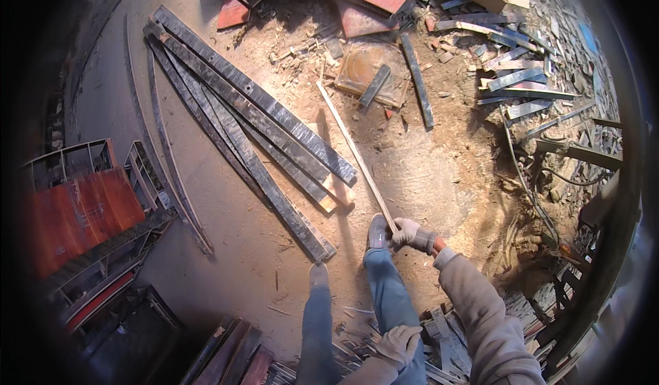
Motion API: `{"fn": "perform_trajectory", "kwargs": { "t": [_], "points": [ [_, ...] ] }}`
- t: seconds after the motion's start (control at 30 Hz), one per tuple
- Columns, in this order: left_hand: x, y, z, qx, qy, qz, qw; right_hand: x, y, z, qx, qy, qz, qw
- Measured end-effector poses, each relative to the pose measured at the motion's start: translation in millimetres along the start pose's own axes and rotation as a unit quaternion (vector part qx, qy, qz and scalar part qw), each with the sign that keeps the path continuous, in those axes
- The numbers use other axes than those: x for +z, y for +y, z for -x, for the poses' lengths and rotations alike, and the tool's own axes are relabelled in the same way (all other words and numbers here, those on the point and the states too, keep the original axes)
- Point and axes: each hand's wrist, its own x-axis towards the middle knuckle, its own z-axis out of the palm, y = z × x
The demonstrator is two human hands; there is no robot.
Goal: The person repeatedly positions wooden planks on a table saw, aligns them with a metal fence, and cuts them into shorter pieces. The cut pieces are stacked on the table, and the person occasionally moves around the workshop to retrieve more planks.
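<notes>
Head view: right hand [406, 232] in a closed grip on the near end of a long thin wooden strip [353, 148] slanting away over the dirt floor [439, 172], left hand [399, 344] loosely curled, empty, low by the thigh.

Hard daylight, bright overall. Ground [439, 172] near centre runs hot, close to washed out. Shadows short and sharp: the stick [353, 150] throws a dark line to its left, so light comes from the right. Planks [247, 124] show some sheen. Left side and bottom-left dim, red panel [79, 213] soft and smeared. Strong fisheye: straight edges bow near the rim, black vignette in all corners. Centre focus decent, rim blurred.
</notes>
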Motion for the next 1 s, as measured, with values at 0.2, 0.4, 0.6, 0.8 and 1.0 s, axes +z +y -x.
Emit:
{"fn": "perform_trajectory", "kwargs": {
  "t": [0.2, 0.4, 0.6, 0.8, 1.0],
  "points": [
    [-75.9, 2.7, -68.4, -0.332, 0.061, 0.453, 0.825, 67.4, 88.4, 248.7, -0.087, 0.223, 0.196, 0.951],
    [-210.3, 119.3, -167.0, -0.113, 0.154, 0.542, 0.818, 133.6, 213.2, 422.2, -0.162, 0.476, 0.282, 0.817],
    [-188.2, 284.7, -81.8, 0.097, -0.046, 0.470, 0.876, 177.8, 302.7, 429.6, -0.007, 0.662, 0.226, 0.714],
    [-207.2, 348.3, -21.3, 0.270, -0.187, 0.310, 0.892, 212.6, 336.0, 422.6, 0.003, 0.764, 0.110, 0.636],
    [-187.6, 397.8, -8.7, 0.315, -0.275, 0.343, 0.841, 220.1, 346.3, 442.8, -0.050, 0.738, 0.078, 0.668]
  ]
}}
